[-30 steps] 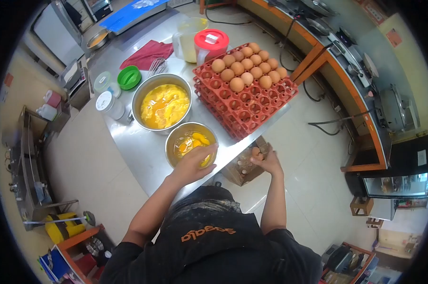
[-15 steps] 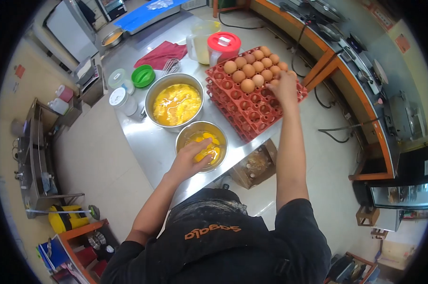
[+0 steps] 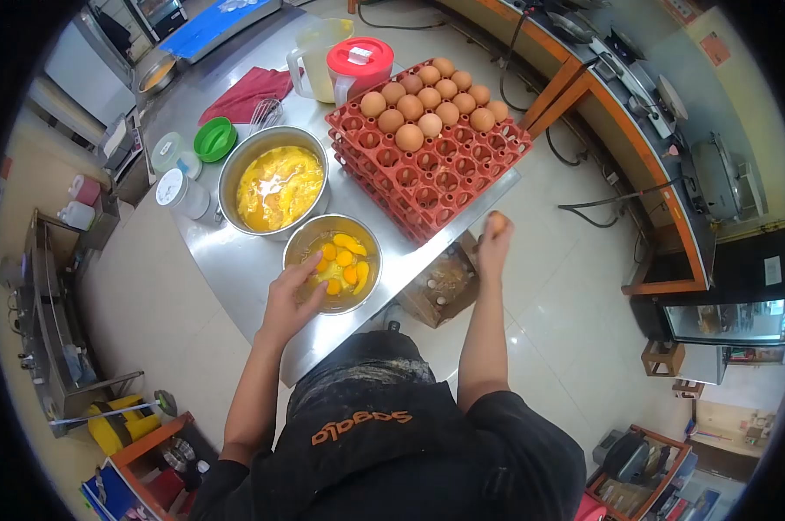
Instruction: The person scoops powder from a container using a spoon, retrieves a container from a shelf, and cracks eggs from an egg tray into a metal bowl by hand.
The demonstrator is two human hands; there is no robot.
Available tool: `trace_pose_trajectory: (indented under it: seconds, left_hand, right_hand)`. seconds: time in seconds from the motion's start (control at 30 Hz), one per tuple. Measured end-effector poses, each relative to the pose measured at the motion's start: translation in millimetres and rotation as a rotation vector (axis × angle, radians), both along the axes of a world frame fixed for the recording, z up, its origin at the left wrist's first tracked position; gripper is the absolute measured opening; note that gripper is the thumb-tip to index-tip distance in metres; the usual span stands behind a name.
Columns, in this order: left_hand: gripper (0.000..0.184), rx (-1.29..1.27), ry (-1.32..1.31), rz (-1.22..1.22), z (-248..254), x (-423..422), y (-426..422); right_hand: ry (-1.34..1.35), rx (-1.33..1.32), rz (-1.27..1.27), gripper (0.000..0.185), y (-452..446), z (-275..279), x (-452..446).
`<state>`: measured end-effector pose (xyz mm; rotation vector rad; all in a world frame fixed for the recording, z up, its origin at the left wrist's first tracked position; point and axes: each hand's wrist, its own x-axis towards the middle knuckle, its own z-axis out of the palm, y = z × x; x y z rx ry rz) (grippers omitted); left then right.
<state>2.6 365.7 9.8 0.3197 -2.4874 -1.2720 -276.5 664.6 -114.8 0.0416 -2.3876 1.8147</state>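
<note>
My right hand [image 3: 494,247] is closed around a brown egg [image 3: 498,224], held to the right of the table's edge and above the floor. My left hand [image 3: 290,300] reaches over the near left rim of a small steel bowl [image 3: 377,245], its thumb and fingers apart. Inside that bowl lie several whole egg yolks [image 3: 344,258] in clear egg white. Behind it stands a larger steel pot [image 3: 228,185] of beaten-looking yellow egg [image 3: 279,187]. Brown eggs [image 3: 430,126] fill the far rows of a stack of red egg trays [image 3: 428,185]; the nearer cups hold none.
Beneath the table edge stands a cardboard box [image 3: 449,291] with shells inside. Around the pot are a whisk [image 3: 267,115], a green lid [image 3: 215,139], a white-lidded jar [image 3: 182,193], a red cloth [image 3: 247,94] and a red-lidded jug [image 3: 359,61] on the steel table [image 3: 236,269].
My right hand has left the tray stack with an egg and come down toward me, past the table edge. My left hand has drawn back from the yolks toward the bowl's rim.
</note>
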Motion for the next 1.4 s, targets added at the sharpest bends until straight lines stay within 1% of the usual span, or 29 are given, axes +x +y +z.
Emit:
trace_pose_trajectory:
  seconds: [0.03, 0.1, 0.13, 0.23, 0.33, 0.43, 0.47, 0.5, 0.57, 0.63, 0.67, 0.73, 0.77, 0.83, 0.93, 1.03, 1.07, 1.13, 1.17, 1.2, 1.23, 1.3, 1.33, 1.4]
  left_hand:
    - [0.053, -0.005, -0.009, -0.006, 1.5, -1.5, 0.3]
    - [0.054, -0.012, -0.027, -0.011, 4.9, -4.1, 0.6]
    - [0.054, -0.017, -0.034, -0.011, 6.2, -5.6, 0.3]
    - [0.054, -0.039, -0.009, -0.024, 6.8, -9.4, -1.3]
    - [0.054, -0.004, -0.006, -0.038, -0.1, -14.2, -0.6]
    - [0.050, -0.019, -0.029, -0.080, -1.9, -17.7, 1.8]
    - [0.049, -0.017, -0.027, -0.098, -4.5, -18.5, 3.8]
    - [0.048, -0.015, -0.025, -0.117, -7.8, -20.8, 5.3]
    - [0.047, -0.008, -0.007, -0.157, -9.3, -26.4, 9.5]
    - [0.047, 0.002, 0.025, -0.201, -7.4, -33.6, 15.6]
    - [0.047, -0.032, 0.052, -0.227, -6.3, -37.1, 16.9]
    - [0.047, -0.107, 0.111, -0.280, -2.9, -43.8, 16.3]
    - [0.050, -0.130, 0.126, -0.294, -1.5, -45.4, 15.1]
    - [0.055, -0.179, 0.155, -0.324, 1.5, -47.2, 12.2]
    - [0.057, -0.192, 0.177, -0.309, -6.1, -40.5, -4.9]
    - [0.054, -0.105, 0.145, -0.275, -9.2, -23.4, -24.8]
    - [0.053, -0.106, 0.153, -0.261, -14.3, -18.1, -28.7]
    - [0.051, -0.113, 0.169, -0.226, -24.8, -10.3, -34.6]
    - [0.051, -0.101, 0.128, -0.215, -23.5, -5.9, -38.0]
    - [0.051, -0.085, 0.086, -0.206, -22.1, -2.1, -40.4]
    - [0.050, -0.065, 0.042, -0.199, -22.3, 1.8, -42.1]
    - [0.051, -0.175, -0.006, -0.206, -26.4, 6.2, -45.7]
    - [0.050, -0.248, -0.033, -0.205, -27.5, 6.6, -46.5]
    - [0.051, -0.383, -0.086, -0.221, -31.6, 5.3, -48.3]
  right_hand:
    - [0.165, 0.298, 0.029, 0.043, -4.9, -13.2, 5.8]
    - [0.174, 0.450, 0.105, 0.047, -8.8, -35.0, 10.4]
    - [0.181, 0.524, 0.145, 0.049, -12.5, -35.6, 12.8]
    - [0.206, 0.462, 0.103, 0.046, -12.4, -28.6, 14.7]
    - [0.046, 0.294, 0.172, 0.044, -13.1, -27.5, 20.0]
    - [0.018, 0.052, 0.121, 0.044, -16.2, -10.6, 39.9]
    - [0.170, 0.029, 0.028, 0.039, -22.4, -24.2, 36.7]
    - [-0.062, -0.269, 0.074, 0.038, -14.5, -34.4, 40.2]
    - [-0.536, -0.857, 0.156, 0.034, -19.7, 20.0, 77.1]
    - [-0.746, -0.926, 0.274, 0.033, -31.4, 44.5, 103.1]
    - [-0.849, -0.959, 0.334, 0.032, -38.9, 56.0, 113.6]
    - [-1.016, -0.798, 0.485, 0.033, -58.2, 81.6, 129.9]
    - [-1.011, -0.751, 0.620, 0.032, -68.9, 94.6, 135.6]
    - [-1.038, -0.568, 0.754, 0.033, -94.4, 115.2, 138.9]
    - [-0.935, -0.403, 0.979, 0.031, -127.0, 120.6, 134.0]
    - [-0.880, -0.190, 1.119, 0.033, -152.4, 113.7, 127.6]
    - [-0.882, -0.165, 1.151, 0.034, -157.9, 115.6, 124.9]
    - [-0.769, -0.021, 1.247, 0.036, -168.6, 103.6, 122.5]
    - [-0.708, 0.051, 1.293, 0.037, -173.7, 104.6, 120.5]
    - [-0.717, 0.166, 1.319, 0.042, -175.9, 107.8, 112.3]
    - [-0.538, 0.240, 1.339, 0.042, -179.7, 101.9, 106.9]
    - [-0.190, 0.378, 1.350, 0.042, -185.8, 82.0, 103.2]
    - [-0.089, 0.604, 1.312, 0.046, -191.4, 104.5, 107.2]
    - [0.077, 0.736, 1.279, 0.056, -197.0, 111.6, 110.8]
